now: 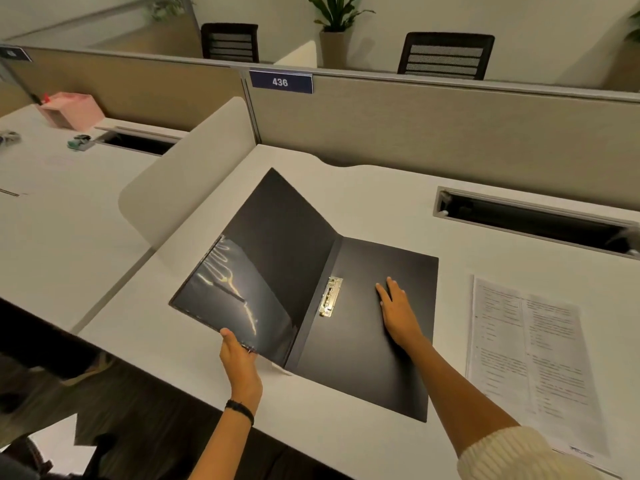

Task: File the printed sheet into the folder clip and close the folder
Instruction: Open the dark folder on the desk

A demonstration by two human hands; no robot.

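Your left hand (pixel 239 358) pinches the near edge of the black plastic folder's (pixel 367 341) raised front cover (pixel 277 258); keep that grip and lay the cover fully flat on the white counter (pixel 346 445), so it won't spring back. Your right hand (pixel 398 315) lies flat, fingers spread, on the back panel, holding nothing; press there to steady it. The silver metal clip (pixel 330 296) sits by the spine, bare. The printed paper sheet (pixel 530 358) waits to the right, just beside the folder.
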